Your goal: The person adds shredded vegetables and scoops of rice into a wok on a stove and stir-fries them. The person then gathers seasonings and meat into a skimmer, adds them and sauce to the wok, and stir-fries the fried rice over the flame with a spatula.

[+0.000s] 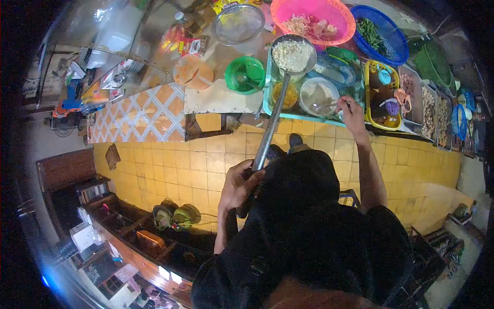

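My left hand is wrapped round the long metal handle of a ladle. The ladle's round bowl, filled with pale crumbly food, is over the table near the pink basin. In my right hand, the fingers are pinched on a small spoon, whose tip is in a white bowl holding whitish contents. Left of that bowl, partly behind the handle, is a container of yellow-orange food. Both stand in a light turquoise tray.
A green bowl, orange container, strainer, pink basin and blue basket stand around the tray. A yellow tray holds cups at the right. Yellow tiled floor lies below.
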The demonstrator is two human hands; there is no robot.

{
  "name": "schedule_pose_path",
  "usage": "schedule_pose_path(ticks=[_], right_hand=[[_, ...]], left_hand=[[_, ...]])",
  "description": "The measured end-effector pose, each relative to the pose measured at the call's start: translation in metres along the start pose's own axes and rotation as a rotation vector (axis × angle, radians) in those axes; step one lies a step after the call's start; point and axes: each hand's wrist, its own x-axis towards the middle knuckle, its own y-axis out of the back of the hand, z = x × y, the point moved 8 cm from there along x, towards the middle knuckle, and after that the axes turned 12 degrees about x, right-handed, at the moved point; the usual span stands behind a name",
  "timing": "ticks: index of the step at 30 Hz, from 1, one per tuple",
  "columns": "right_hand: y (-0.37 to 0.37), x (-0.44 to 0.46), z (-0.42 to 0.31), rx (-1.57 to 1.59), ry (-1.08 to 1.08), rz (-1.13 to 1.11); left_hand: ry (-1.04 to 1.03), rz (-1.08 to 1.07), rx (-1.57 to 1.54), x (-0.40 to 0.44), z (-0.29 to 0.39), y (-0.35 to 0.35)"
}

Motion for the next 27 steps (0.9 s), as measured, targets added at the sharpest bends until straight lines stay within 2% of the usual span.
schedule_pose_path(ticks=[2,4,9,11,12,15,16,18,19,21,22,23,25,27], right_hand=[[0.003,0.004,-0.011,0.032,0.082,0.009],[0.011,0.014,-0.021,0.036,0.009,-0.005],[0.027,0.042,-0.096,0.026,0.008,0.086],[0.019,0.049,-0.137,-0.097,0.209,0.161],[0.021,0.054,-0.125,-0.328,0.128,0.138],[0.013,0.051,-0.085,-0.461,0.104,0.053],[0.003,0.041,-0.073,-0.314,-0.006,-0.062],[-0.002,0.015,-0.041,-0.403,0.009,-0.117],[0.006,0.002,-0.046,-0.425,-0.002,-0.092],[0.046,-0.021,-0.055,-0.271,-0.059,0.369],[0.074,-0.035,-0.051,-0.426,0.349,0.603],[0.087,-0.033,-0.039,-0.427,0.348,0.610],[0.140,-0.053,-0.006,-0.254,0.124,1.078],[0.160,-0.034,0.040,-0.074,0.170,0.957]], left_hand=[[0.012,-0.004,0.001,-0.003,0.007,0.000],[0.018,-0.005,0.002,-0.004,0.008,0.000],[-0.021,0.025,0.041,-0.007,0.008,0.004],[-0.035,0.017,0.044,-0.004,0.002,0.005],[-0.046,0.011,0.050,-0.004,0.000,0.007],[-0.006,-0.039,0.003,-0.005,0.007,0.006],[-0.015,-0.058,0.007,-0.005,0.006,0.004],[0.034,-0.001,-0.017,-0.004,-0.002,0.005],[-0.005,-0.017,-0.037,-0.004,0.007,0.002],[0.025,0.014,-0.045,-0.007,0.013,0.003],[-0.020,-0.032,-0.038,-0.005,0.013,0.002],[-0.022,-0.036,-0.033,-0.004,0.016,0.002],[0.042,-0.015,0.028,-0.004,0.020,0.003],[-0.011,-0.094,0.059,0.006,0.020,0.006]])
